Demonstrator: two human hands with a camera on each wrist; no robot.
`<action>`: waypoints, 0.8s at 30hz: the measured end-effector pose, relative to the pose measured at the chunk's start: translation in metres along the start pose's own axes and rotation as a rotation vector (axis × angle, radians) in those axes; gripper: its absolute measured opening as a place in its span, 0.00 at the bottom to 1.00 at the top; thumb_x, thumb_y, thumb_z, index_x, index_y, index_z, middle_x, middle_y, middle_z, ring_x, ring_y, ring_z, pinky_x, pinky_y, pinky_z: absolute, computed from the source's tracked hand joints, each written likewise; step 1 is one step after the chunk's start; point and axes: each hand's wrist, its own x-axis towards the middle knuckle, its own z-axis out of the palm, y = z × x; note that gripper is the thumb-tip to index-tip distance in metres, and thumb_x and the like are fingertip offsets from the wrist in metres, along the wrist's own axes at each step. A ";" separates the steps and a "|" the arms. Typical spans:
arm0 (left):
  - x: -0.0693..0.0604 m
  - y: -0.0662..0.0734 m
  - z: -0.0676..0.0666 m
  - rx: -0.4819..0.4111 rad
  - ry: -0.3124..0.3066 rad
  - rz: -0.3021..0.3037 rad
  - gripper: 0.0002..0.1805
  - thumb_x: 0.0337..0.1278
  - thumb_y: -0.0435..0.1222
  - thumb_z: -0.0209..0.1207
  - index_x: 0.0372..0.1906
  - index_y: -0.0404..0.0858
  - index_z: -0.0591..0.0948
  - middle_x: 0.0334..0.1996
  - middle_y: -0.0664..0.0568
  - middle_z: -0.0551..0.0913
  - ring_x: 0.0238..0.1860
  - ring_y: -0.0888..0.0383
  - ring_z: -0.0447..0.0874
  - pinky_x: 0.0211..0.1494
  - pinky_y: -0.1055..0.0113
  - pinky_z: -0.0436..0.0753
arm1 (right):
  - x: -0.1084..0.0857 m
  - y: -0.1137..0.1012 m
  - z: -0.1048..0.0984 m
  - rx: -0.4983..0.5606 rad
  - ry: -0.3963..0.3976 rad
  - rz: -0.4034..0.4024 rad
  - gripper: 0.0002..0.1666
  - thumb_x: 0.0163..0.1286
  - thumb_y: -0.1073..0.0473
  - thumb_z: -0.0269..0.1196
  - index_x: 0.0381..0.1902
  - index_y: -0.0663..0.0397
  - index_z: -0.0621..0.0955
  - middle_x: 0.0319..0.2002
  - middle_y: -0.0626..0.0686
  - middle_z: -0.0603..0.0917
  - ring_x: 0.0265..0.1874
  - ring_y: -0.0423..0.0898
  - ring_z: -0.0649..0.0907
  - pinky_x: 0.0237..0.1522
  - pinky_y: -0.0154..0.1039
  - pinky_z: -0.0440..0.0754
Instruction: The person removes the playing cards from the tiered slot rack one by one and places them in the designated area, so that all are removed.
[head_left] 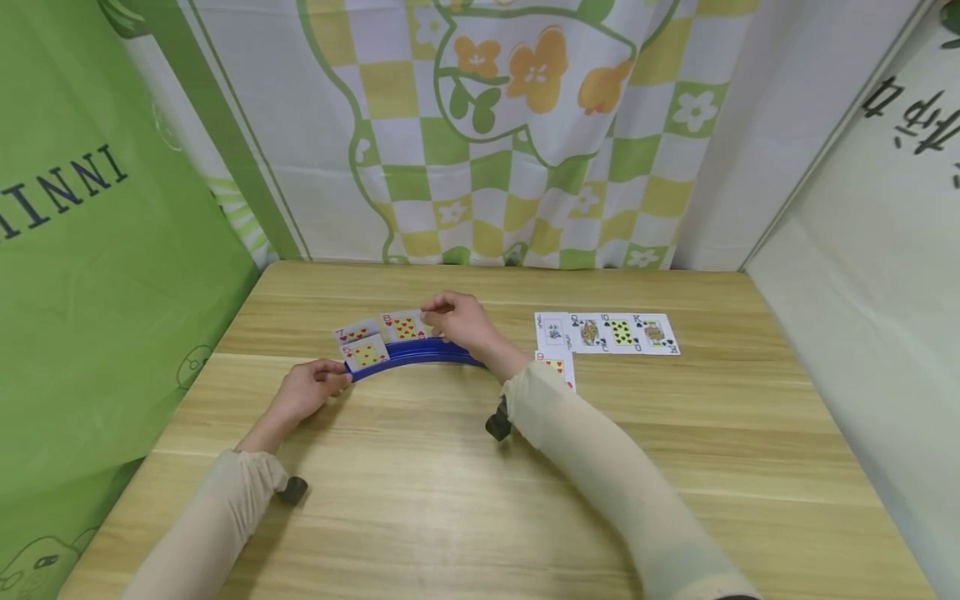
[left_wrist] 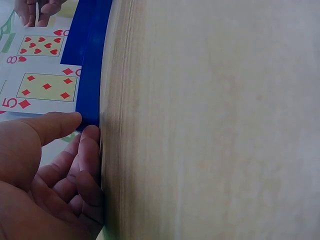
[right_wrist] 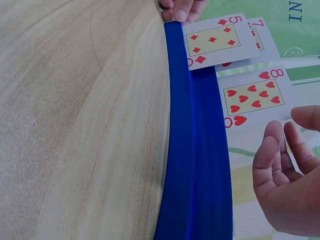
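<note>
In the head view, a curved blue card holder (head_left: 420, 353) stands on the table. My left hand (head_left: 306, 390) pinches its left end between thumb and fingers. The five of diamonds (right_wrist: 212, 40) stands in the front slot at that end, partly covering a seven of hearts (head_left: 356, 333) behind it. To their right, the eight of hearts (right_wrist: 255, 97) stands in the rear slot. My right hand (head_left: 463, 321) is just beside the eight's right edge; in the right wrist view its thumb and fingers are spread apart with nothing between them.
Right of the holder, a row of face-up cards lies on the table, including a joker (head_left: 553, 332), a ten of spades (head_left: 621, 333) and a king (head_left: 655, 333). A nine of hearts (head_left: 555, 367) lies below, partly hidden by the right sleeve. Curtains border the wooden table (head_left: 420, 500).
</note>
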 end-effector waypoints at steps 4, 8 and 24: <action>0.000 0.002 0.000 0.000 -0.002 0.003 0.22 0.69 0.45 0.58 0.57 0.32 0.79 0.45 0.39 0.87 0.37 0.57 0.83 0.35 0.68 0.78 | 0.001 -0.001 0.000 -0.032 -0.001 -0.013 0.12 0.73 0.56 0.61 0.50 0.54 0.82 0.46 0.55 0.85 0.41 0.57 0.84 0.47 0.57 0.83; -0.001 0.004 0.000 0.002 0.001 -0.001 0.22 0.69 0.45 0.58 0.57 0.32 0.79 0.46 0.39 0.87 0.38 0.57 0.84 0.36 0.68 0.78 | 0.001 -0.001 -0.001 -0.078 0.001 -0.028 0.12 0.73 0.55 0.61 0.49 0.54 0.83 0.45 0.54 0.85 0.40 0.54 0.84 0.39 0.46 0.84; -0.001 0.002 -0.001 0.008 -0.006 -0.013 0.21 0.70 0.44 0.57 0.58 0.33 0.79 0.46 0.39 0.87 0.39 0.56 0.84 0.38 0.67 0.79 | 0.002 0.001 -0.009 -0.195 0.056 -0.100 0.08 0.73 0.56 0.61 0.44 0.52 0.83 0.39 0.53 0.85 0.34 0.49 0.84 0.32 0.34 0.79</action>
